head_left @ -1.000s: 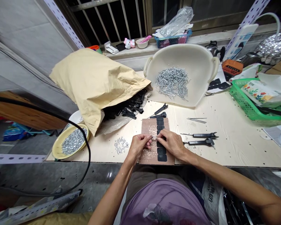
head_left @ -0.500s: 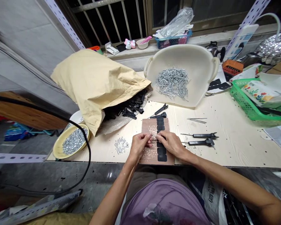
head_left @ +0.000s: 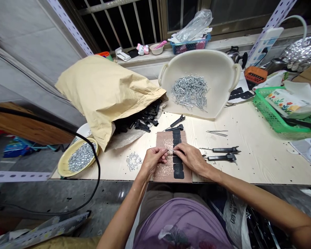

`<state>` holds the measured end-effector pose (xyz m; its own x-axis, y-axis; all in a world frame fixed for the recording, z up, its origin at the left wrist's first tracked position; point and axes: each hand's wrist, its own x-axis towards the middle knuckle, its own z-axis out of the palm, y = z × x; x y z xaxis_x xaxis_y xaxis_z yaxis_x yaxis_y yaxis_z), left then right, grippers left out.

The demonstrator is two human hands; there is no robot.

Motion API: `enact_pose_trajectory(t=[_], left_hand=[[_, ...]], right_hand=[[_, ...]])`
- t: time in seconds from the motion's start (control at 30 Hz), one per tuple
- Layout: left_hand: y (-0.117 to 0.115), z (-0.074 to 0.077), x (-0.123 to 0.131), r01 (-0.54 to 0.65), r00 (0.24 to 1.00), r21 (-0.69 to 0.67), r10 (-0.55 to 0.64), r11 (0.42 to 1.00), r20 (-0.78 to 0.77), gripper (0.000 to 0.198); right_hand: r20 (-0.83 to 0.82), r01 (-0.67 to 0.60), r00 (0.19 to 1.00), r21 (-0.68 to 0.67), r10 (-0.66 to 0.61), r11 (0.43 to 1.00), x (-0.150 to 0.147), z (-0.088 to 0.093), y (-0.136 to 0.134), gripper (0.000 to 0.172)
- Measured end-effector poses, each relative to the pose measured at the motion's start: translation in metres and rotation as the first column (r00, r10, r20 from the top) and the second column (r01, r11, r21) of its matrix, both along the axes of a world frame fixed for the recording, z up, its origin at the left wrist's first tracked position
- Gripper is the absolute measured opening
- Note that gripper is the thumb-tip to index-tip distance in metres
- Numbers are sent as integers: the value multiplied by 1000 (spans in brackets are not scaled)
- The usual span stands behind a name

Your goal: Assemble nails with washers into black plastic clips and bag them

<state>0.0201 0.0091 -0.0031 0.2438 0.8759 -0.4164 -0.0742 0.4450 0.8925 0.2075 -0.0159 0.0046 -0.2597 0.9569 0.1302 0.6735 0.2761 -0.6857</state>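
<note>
Over a brown board (head_left: 161, 174) with a strip of black pads (head_left: 178, 170), my two hands almost meet. A thin metal pin (head_left: 170, 150) spans the small gap between their fingertips. My left hand (head_left: 155, 158) pinches its left end between thumb and forefinger, the other fingers curled. From the right, my right hand (head_left: 189, 155) pinches the other end, knuckles over the black pads. Pale specks cover the board's left part. Small metal pieces (head_left: 133, 161) lie scattered on the table left of my left hand. Whatever sits right at the fingertips is too small to make out.
A cream tub (head_left: 217, 79) holds many metal pins. Black plastic parts (head_left: 145, 121) spill from a paper sack (head_left: 106, 90). A yellow bowl (head_left: 63, 167) of small metal pieces stands left. Black-handled pieces (head_left: 224, 150) and loose pins (head_left: 217, 132) lie right, near a green basket (head_left: 268, 114).
My hands stay in nearly the same place, both still pinching the pin. The whole view has shifted very slightly; nothing else on the table has visibly moved.
</note>
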Motion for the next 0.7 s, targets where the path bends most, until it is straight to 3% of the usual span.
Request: enact_pose_trajectory(t=[0.13,0.4,0.57,0.7], left_hand=[[0,2,4,-14,998,-23,15,1000,66,38],[2,3,6,-37,994,-22,39,999,100,42],[3,2,7,-31,998,-6,31,999,60,45],[1,-1,7,-93,987,132,109,987,-120,44]], right_hand=[[136,22,990,68,-31,997,3,4,-1,23],[150,17,988,93,-31,996,9,4,2,23],[150,1,988,109,-18,994,15,-1,6,24],[206,27,977,165,-62,986,26,-3,19,27]])
